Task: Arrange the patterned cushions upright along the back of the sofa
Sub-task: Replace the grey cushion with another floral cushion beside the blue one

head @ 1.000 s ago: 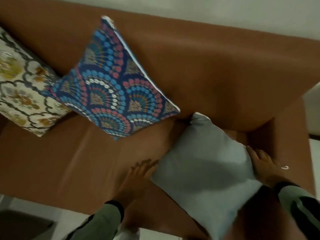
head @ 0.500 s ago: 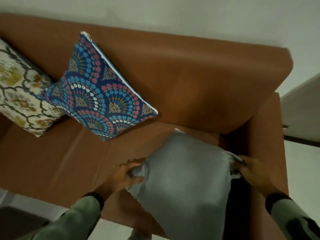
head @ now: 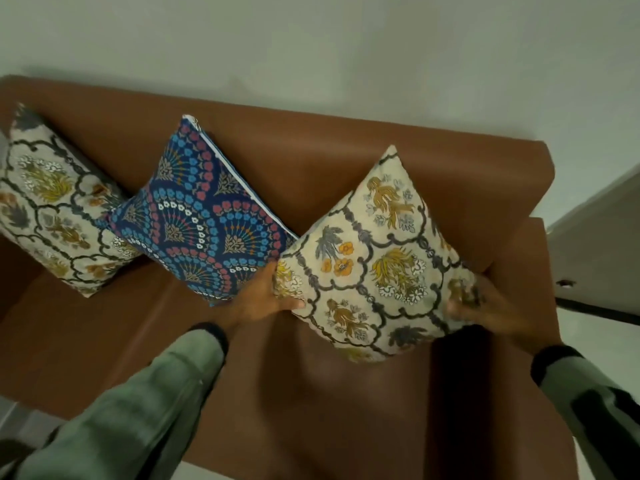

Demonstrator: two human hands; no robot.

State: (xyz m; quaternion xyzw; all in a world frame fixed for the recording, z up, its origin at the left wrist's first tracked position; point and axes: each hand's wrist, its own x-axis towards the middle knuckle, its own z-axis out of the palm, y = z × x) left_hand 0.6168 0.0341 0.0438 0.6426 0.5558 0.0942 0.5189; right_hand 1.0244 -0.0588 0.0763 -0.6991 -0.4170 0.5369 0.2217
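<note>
Three patterned cushions stand on a corner along the brown sofa's back (head: 346, 150). A cream floral cushion (head: 52, 209) leans at the far left. A blue fan-pattern cushion (head: 204, 220) leans in the middle, overlapping it. A second cream floral cushion (head: 377, 265) stands at the right, its top corner against the backrest. My left hand (head: 263, 299) grips its left corner and my right hand (head: 485, 306) grips its right corner.
The sofa's right armrest (head: 533, 258) lies just beyond my right hand. A pale wall (head: 311, 46) rises behind the sofa. Light floor (head: 609, 327) shows at the right. The brown seat (head: 104, 341) stretches below the cushions.
The cushion in my hands showed its plain grey side lying on the seat; now it is turned patterned side out and raised on a corner against the backrest. The view shifted right.
</note>
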